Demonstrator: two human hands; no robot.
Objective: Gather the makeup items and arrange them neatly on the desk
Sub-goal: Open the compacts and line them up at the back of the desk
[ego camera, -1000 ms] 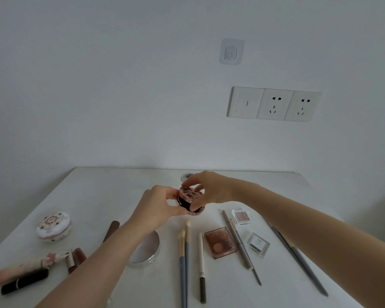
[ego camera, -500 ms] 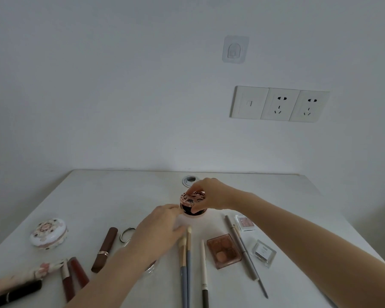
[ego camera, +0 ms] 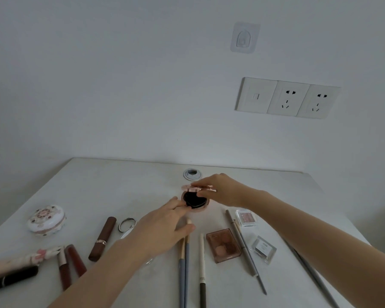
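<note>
At the centre of the white table [ego camera: 111, 187], the right hand [ego camera: 226, 192] pinches the pink patterned lid [ego camera: 197, 188] just above the small round pink jar [ego camera: 195, 202], whose inside shows dark. The left hand [ego camera: 165, 227], fingers loosely spread, touches the jar's 9 o'clock rim and hides most of a round clear compact [ego camera: 126, 234]. At 7 o'clock, a black lipstick tube [ego camera: 11, 278] runs off frame.

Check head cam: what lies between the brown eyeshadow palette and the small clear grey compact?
In the head view, a slim grey pencil lies diagonally between the brown palette and the clear grey compact.
</note>
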